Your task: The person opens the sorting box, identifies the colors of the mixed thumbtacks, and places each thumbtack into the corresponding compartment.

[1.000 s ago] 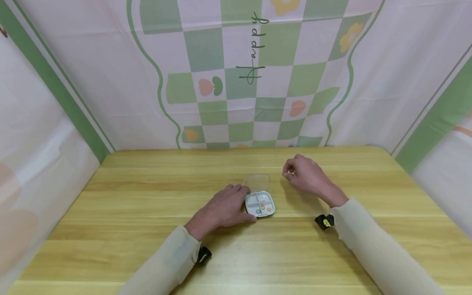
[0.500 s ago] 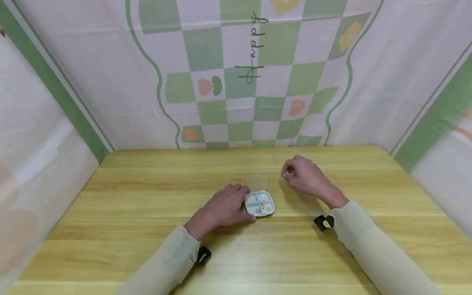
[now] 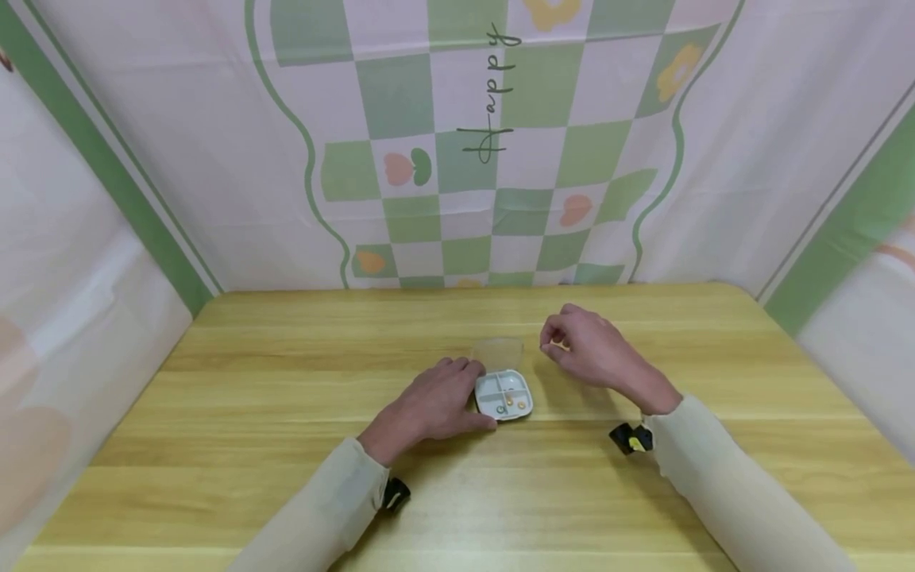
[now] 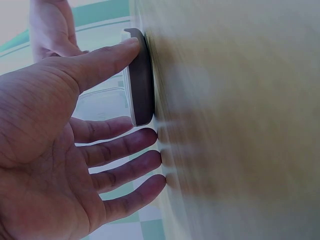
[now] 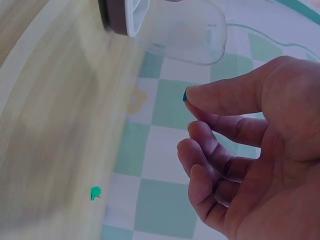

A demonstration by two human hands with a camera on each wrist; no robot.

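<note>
A small white box (image 3: 488, 387) with four compartments stands open on the table; small orange pieces and a green one lie in its near compartments. Its clear lid (image 3: 498, 352) is folded back, away from the person. The left hand (image 3: 436, 401) grips the box's left side between thumb and index finger; in the left wrist view the thumb lies on the dark outer wall (image 4: 142, 80). Right of the lid, above the table, is the right hand (image 3: 596, 349). In the right wrist view its thumb and index finger pinch a tiny teal piece (image 5: 184, 95), mostly covered.
On the wooden table (image 3: 286, 469), a small green piece (image 5: 95, 192) shows in the right wrist view. A patterned cloth (image 3: 529, 159) hangs behind the table, with more cloth at both sides. Each wrist carries a black device (image 3: 395, 494).
The right hand has moved slightly left and toward the person. The left hand and the box stay in place.
</note>
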